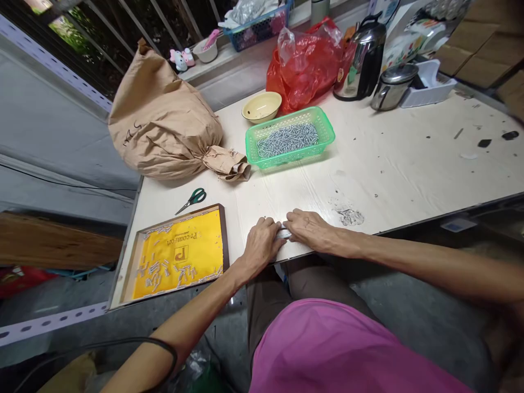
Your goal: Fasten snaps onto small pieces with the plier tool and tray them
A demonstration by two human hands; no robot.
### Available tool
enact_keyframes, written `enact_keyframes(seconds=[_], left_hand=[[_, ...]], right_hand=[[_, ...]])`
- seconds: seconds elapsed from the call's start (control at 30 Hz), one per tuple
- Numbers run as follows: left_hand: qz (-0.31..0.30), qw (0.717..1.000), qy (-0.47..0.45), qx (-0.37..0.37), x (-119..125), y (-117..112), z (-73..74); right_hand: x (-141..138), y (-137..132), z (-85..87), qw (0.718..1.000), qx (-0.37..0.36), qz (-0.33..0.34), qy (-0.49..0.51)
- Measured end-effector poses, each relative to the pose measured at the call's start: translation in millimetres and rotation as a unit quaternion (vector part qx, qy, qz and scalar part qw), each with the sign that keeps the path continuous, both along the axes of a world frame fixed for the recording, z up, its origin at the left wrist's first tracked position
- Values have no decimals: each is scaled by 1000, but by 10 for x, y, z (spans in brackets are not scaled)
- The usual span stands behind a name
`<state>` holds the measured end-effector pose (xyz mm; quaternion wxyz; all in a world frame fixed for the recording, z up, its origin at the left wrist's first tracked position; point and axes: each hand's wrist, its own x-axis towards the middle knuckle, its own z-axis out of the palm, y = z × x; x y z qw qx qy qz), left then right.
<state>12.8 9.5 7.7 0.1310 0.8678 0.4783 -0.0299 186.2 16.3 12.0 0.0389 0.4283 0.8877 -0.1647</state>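
Note:
Close to the table's front edge, my left hand (261, 243) and my right hand (308, 230) face each other with fingers curled. Between them they grip a small bundle of silvery pieces (284, 233) from both ends; the fingers cover most of it. Left of my left hand lies a shallow tray (225, 236) lined with a yellow sheet (207, 234), on which small silvery metal pins (154, 268) are scattered. Beyond my hands, a green plastic basket (291, 161) holds a heap of similar small metal pins (289, 140).
Green-handled scissors (192, 200) lie behind the tray. A large brown paper sack (164, 120), a cream bowl (262, 107), a red plastic bag (305, 68), a kettle (362, 60) and a lidded metal pot (393, 87) stand along the table's (417, 164) back.

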Motion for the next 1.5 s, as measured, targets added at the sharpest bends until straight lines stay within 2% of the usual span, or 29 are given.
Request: enact_keyframes(seconds=[0.17,0.27,0.43,0.57,0.7,0.77,0.87,0.93,1.0,1.03,1.07,1.13,1.17,1.23,1.33,1.43,1.5], left_hand=[[19,1000,-7,1,23,35,-18],[31,999,-26,22,2,-12,-39],[40,990,-103,90,93,-394,-174],[36,985,-154,69,299,-671,-296],[40,980,-190,54,385,-702,-345],[32,976,-206,61,373,-719,-317],[-27,969,-232,77,297,-868,-188],[-84,960,-251,92,179,-1020,-66],[-89,955,-257,123,-35,-1125,51],[-53,955,-252,146,-187,-1137,100],[8,955,-240,172,-370,-1114,139],[179,938,-196,221,-812,-974,188],[262,920,-167,237,-1051,-866,195],[351,893,-113,257,-1505,-614,180],[372,896,-61,236,-1976,-242,102],[364,907,-31,207,-2165,59,2],[363,911,-15,196,-2218,210,-51]], right_hand=[[7,2,-107,1000,2,-4,8],[80,40,-114,999,33,-1,31],[268,210,-182,990,45,65,114],[270,449,-256,993,83,25,75],[73,590,-161,993,113,17,37],[-111,522,-58,990,116,67,35],[-412,285,39,969,81,223,74],[-568,128,4,951,68,287,96],[-680,33,-99,942,65,307,118],[-725,14,-155,940,60,309,134],[-762,13,-197,938,50,306,157],[-811,62,-205,932,27,280,227],[-815,112,-160,929,20,251,271],[-769,271,22,922,32,166,348],[-554,632,402,918,133,19,373],[-249,986,697,917,262,-71,292],[-71,1106,765,919,306,-104,225]])
